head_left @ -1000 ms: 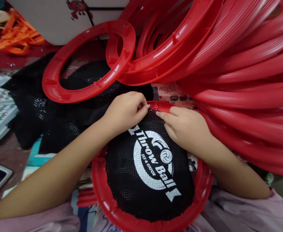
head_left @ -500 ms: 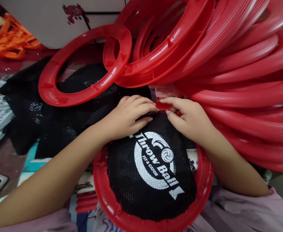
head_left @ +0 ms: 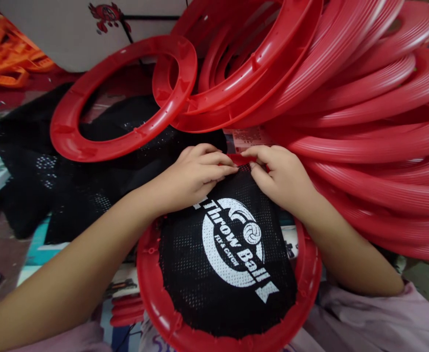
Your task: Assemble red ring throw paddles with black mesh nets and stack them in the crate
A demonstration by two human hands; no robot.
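Black net (head_left: 199,288) lies stretched across a red ring (head_left: 151,288) that rests tilted in the person's lap, close to the body, with its far edge up under both hands. The net is a fine mesh dotted with small holes and printed in white with a round badge showing a small ball and the words "Throw Ball" and "Fly & Catch", with a slanted banner tail at each end. Its edge is hooked over small pegs along the glossy rim at the near and left sides. The left hand (head_left: 190,176) is curled, its fingertips pressed together on the net's far edge at the rim. The right hand (head_left: 282,178) meets it from the other side and pinches the same edge between thumb and forefinger. Just beyond the hands a loose ring (head_left: 71,142) lies on a heap of black mesh pieces (head_left: 71,200) on the surface. A big stack of rings (head_left: 364,142) leans over from the right. Orange plastic parts (head_left: 5,68) sit far left, beside a white box (head_left: 63,34).
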